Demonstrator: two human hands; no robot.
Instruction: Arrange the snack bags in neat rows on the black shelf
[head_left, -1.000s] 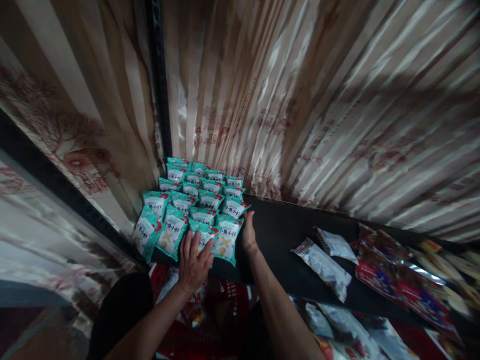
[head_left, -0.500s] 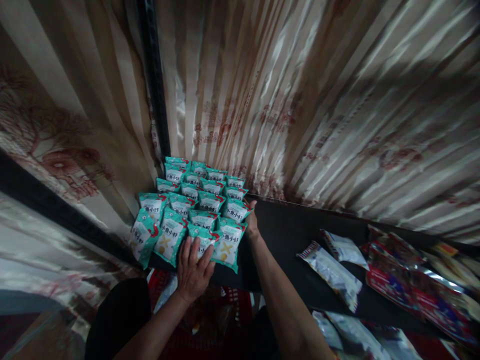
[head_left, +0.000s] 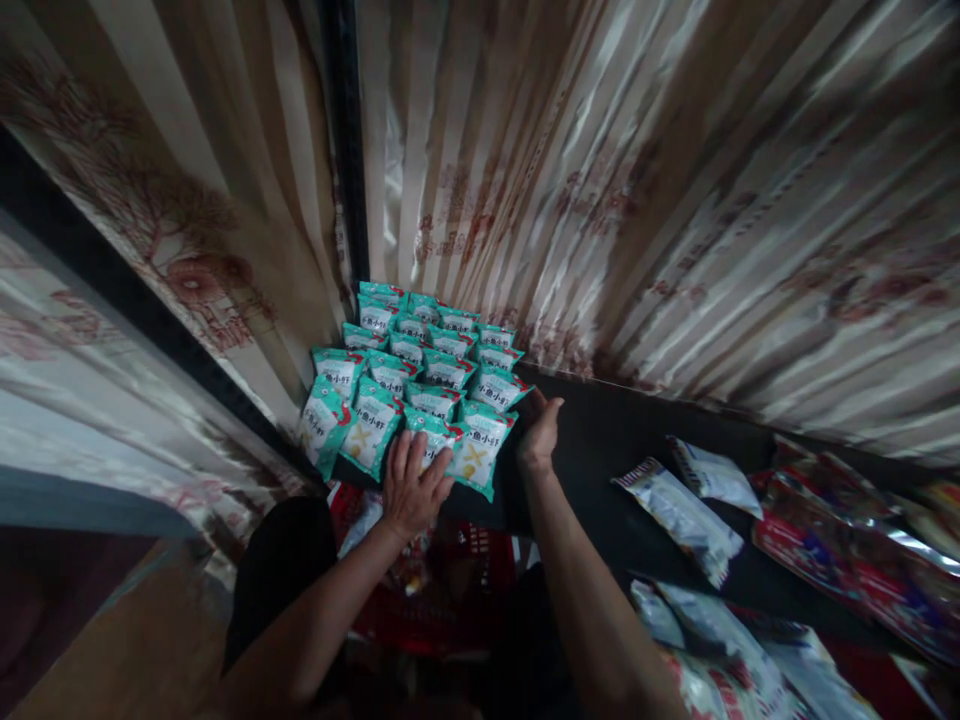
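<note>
Teal-and-white snack bags (head_left: 375,425) stand in several close rows on a dark shelf (head_left: 581,430). My left hand (head_left: 414,490) lies against a front-row snack bag (head_left: 429,432), its fingers spread over the lower face. To the right of the rows is my right hand (head_left: 541,435), fingers extended and thumb apart. Its fingertips are near the edge of a snack bag (head_left: 496,388) in the right column, partly hidden behind it; whether they touch I cannot tell. Neither hand grips anything.
Pleated, printed curtains (head_left: 480,150) hang behind and to the left, with a dark post (head_left: 349,150) at the corner. Silvery-white packets (head_left: 682,520) and red packages (head_left: 832,550) lie on the right. A red basket (head_left: 450,640) holding packets is below the shelf.
The whole view has shifted, so bags and hands appear a little higher and further right. My right hand has eased away from the right column of bags; my left stays on its bag.
</note>
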